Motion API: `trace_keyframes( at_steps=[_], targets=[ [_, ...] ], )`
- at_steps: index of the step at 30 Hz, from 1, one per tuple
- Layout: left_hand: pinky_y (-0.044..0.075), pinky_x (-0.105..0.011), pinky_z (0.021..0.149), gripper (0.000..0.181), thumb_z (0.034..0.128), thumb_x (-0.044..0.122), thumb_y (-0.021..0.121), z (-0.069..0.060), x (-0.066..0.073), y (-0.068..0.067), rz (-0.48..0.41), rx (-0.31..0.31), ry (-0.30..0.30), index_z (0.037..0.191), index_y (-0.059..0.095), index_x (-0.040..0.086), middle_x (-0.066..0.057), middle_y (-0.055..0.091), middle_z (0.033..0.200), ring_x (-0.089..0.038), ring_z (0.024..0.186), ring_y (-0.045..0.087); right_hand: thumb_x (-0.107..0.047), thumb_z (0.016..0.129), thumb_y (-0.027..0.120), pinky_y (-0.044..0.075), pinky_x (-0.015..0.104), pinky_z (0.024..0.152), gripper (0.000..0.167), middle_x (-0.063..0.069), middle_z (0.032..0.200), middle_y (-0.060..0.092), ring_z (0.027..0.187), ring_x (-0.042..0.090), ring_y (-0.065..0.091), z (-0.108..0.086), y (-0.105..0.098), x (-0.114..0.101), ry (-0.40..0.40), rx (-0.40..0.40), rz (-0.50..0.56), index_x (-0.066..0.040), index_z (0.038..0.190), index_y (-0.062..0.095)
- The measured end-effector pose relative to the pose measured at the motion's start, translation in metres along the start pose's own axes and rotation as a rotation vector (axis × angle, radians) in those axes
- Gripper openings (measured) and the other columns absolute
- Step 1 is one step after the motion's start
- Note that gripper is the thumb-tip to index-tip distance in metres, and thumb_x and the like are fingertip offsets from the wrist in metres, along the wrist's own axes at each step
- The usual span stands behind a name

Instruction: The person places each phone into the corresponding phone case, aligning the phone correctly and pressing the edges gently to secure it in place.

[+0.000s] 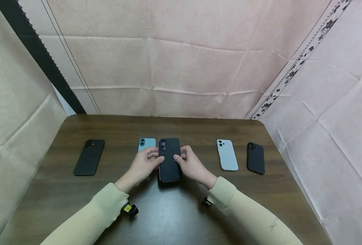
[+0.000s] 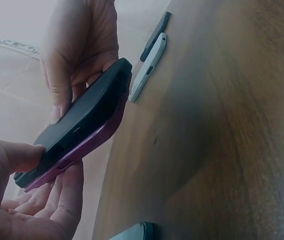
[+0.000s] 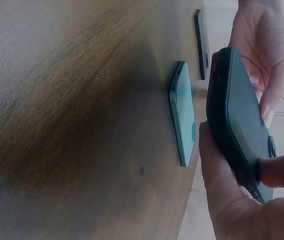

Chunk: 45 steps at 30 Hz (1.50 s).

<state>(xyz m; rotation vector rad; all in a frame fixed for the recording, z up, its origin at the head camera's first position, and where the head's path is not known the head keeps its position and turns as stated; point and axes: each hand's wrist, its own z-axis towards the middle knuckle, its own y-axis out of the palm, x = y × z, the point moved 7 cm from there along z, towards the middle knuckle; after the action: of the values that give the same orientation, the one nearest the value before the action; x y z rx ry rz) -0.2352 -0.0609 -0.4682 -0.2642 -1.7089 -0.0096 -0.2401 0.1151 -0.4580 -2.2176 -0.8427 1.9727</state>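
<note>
We see a black case [image 1: 170,166] and a purple phone [image 2: 99,137] held together near the middle of the bench [image 1: 196,129], raised clear of the wood, the camera end pointing away from the person. Along the left side, a band of purple shows under the case rim; along the right, the black wall covers nearly all of the edge. We take the case to be partly on: the right side looks close to seated, while the left stands proud. We cannot tell from this moment whether it is being fitted or taken off; either way, the left edge looks like the unfinished part.

Both hands are closed around the pair. The left hand [image 1: 144,164] pinches it, thumb on the case back and fingers beneath, against the purple phone. The right hand [image 1: 193,166] grips the opposite side, its thumb on the case too.

Just behind the left hand we find a blue phone [image 1: 147,142]. Farther out lie a white phone [image 1: 227,155] and a small dark phone or case [image 1: 255,158] on the right, and a larger black one [image 1: 89,158] on the left, all untouched.
</note>
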Motion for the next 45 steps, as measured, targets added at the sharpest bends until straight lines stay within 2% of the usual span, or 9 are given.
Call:
trace_keyframes(
  at_steps=[6, 11, 14, 25, 37, 45],
  targets=[
    [0.056, -0.039, 0.079, 0.045, 0.0923, 0.018, 0.068, 0.0, -0.001, 0.0, 0.007, -0.003, -0.001, 0.132, 0.052, 0.006, -0.012, 0.062, 0.121, -0.021, 0.098, 0.067, -0.029, 0.103, 0.048, 0.052, 0.034, 0.065, 0.031, 0.006, 0.093, 0.067, 0.072, 0.02, 0.063, 0.0, -0.002, -0.001, 0.0, 0.005, -0.019, -0.007, 0.124, 0.042],
    [0.056, -0.036, 0.078, 0.044, 0.0925, 0.018, 0.068, 0.0, -0.003, -0.001, 0.027, 0.004, -0.006, 0.133, 0.052, 0.006, -0.012, 0.062, 0.123, -0.022, 0.101, 0.066, -0.023, 0.106, 0.038, 0.056, 0.048, 0.065, 0.032, 0.014, 0.096, 0.061, 0.069, 0.026, 0.063, -0.002, -0.002, 0.0, 0.025, -0.022, 0.065, -0.006, 0.131, 0.049],
    [0.056, -0.036, 0.078, 0.045, 0.0932, 0.017, 0.067, 0.0, -0.003, 0.0, 0.034, 0.004, -0.004, 0.134, 0.051, 0.005, -0.013, 0.061, 0.125, -0.022, 0.102, 0.065, -0.021, 0.107, 0.037, 0.056, 0.053, 0.067, 0.031, 0.017, 0.096, 0.06, 0.071, 0.028, 0.065, -0.002, -0.001, 0.002, 0.038, -0.035, 0.109, -0.006, 0.131, 0.05],
    [0.055, -0.039, 0.081, 0.045, 0.0954, 0.016, 0.063, 0.0, -0.002, 0.002, 0.04, 0.01, -0.02, 0.136, 0.049, 0.003, -0.014, 0.059, 0.128, -0.023, 0.107, 0.063, -0.022, 0.105, 0.043, 0.057, 0.05, 0.066, 0.026, 0.014, 0.097, 0.064, 0.073, 0.028, 0.067, 0.0, -0.002, 0.007, 0.039, -0.034, 0.132, -0.009, 0.125, 0.053],
    [0.055, -0.041, 0.082, 0.041, 0.0964, 0.014, 0.061, 0.0, 0.0, 0.001, 0.028, -0.004, 0.003, 0.134, 0.051, 0.003, -0.013, 0.061, 0.126, -0.022, 0.104, 0.065, -0.026, 0.103, 0.048, 0.058, 0.043, 0.066, 0.025, 0.01, 0.101, 0.068, 0.078, 0.028, 0.07, 0.0, -0.007, 0.006, 0.049, -0.027, 0.146, -0.011, 0.123, 0.053],
    [0.055, -0.036, 0.08, 0.041, 0.0962, 0.015, 0.062, -0.001, -0.001, 0.003, 0.039, -0.023, 0.001, 0.135, 0.052, 0.006, -0.011, 0.06, 0.127, -0.022, 0.107, 0.063, -0.028, 0.103, 0.049, 0.057, 0.047, 0.069, 0.027, 0.014, 0.101, 0.065, 0.083, 0.029, 0.068, 0.002, -0.011, 0.005, 0.046, 0.023, 0.162, -0.007, 0.117, 0.056]
  ],
)
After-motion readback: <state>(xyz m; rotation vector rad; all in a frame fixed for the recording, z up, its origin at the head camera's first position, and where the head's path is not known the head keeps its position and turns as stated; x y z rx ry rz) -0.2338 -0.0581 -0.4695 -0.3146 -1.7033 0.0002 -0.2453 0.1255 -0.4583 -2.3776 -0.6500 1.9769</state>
